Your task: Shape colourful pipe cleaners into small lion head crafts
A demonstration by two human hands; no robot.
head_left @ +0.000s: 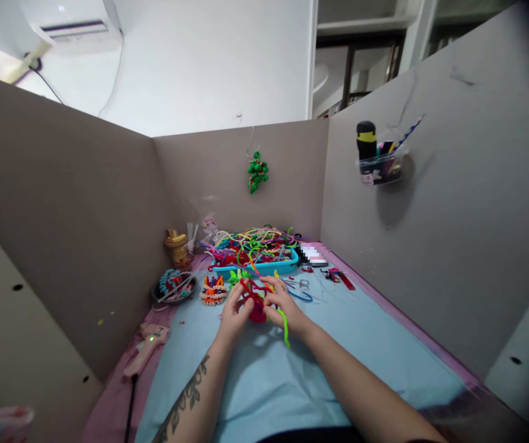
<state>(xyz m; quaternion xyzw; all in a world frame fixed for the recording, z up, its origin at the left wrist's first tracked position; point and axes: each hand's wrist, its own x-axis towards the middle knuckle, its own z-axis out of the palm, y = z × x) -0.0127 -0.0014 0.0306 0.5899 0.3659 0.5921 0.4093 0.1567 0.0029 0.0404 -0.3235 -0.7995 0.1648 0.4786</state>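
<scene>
Between my two hands is a red pipe-cleaner piece (pixel 257 307), bent into loops with a rounded lower part. My left hand (pixel 236 307) grips its left side, thumb and fingers closed on it. On the other side my right hand (pixel 283 306) pinches the piece too. A bright green pipe cleaner (pixel 285 332) hangs down beside the right fingers; its upper end is hidden by the hand. Orange strands show above the right fingers. Just behind the hands lie a green fuzzy figure (pixel 238 278) and, to the left, an orange, white and blue figure (pixel 213 290).
A blue tray (pixel 264 268) heaped with pipe cleaners stands behind. Left are a dark bowl (pixel 174 289), a gold pot (pixel 177 247) and a pink glue gun (pixel 148 351) with its cord. Scissors (pixel 304 284) lie right of my hands. Grey partitions (pixel 421 203) enclose the table.
</scene>
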